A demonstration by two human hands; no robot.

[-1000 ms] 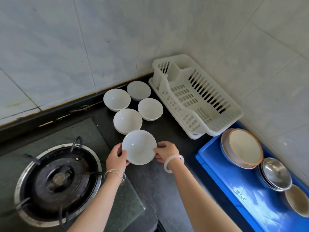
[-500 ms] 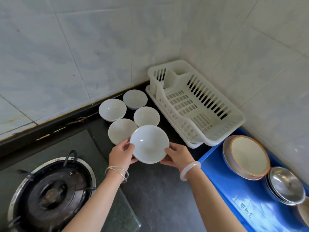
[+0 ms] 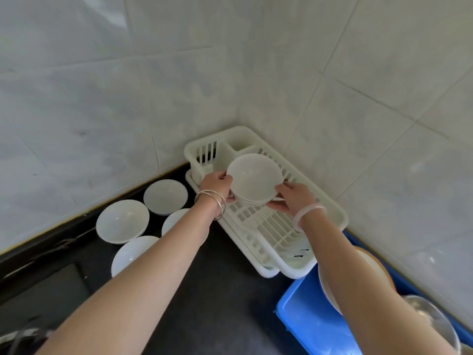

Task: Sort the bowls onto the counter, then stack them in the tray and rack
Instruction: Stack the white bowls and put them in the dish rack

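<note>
Bowl [image 3: 254, 178] moved over rack [image 3: 330, 216] | both hands outstretched, gripping rim

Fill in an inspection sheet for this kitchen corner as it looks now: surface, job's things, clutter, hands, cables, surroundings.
Surface: dark counter, bare in the middle.
Job's things: white bowl held over the white dish rack; four white bowls on the counter beside the rack; blue tray holding a tan-rimmed bowl and a metal bowl.
Clutter: nothing seen.
Hands: left hand and right hand grip the bowl's opposite sides.
Cables: nothing seen.
Surroundings: tiled walls meeting in a corner.
</note>
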